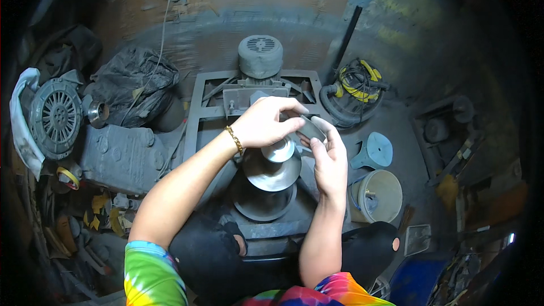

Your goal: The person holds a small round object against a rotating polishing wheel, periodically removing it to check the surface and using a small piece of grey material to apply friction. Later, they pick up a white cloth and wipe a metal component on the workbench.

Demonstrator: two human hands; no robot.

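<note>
A thin, flat grey piece (311,128) is held up between my two hands, above a round metal spindle; its exact kind cannot be made out. My right hand (330,158) grips it from the right with thumb and fingers. From the left, my left hand (271,120), with a gold-coloured bracelet at the wrist, closes thumb and fingers at its other edge. Just below the hands is a shiny stepped metal wheel (272,177), with a wider dark disc (265,207) under it. My left hand partly covers the wheel's top.
Behind stands a motor (260,56) on a metal frame (198,102). To the right are a black-and-yellow vacuum cleaner (360,88), a pale blue stool (379,150) and a bucket (391,195). At left, a dusty grey casing (116,156) and a round vented machine (56,116) stand close.
</note>
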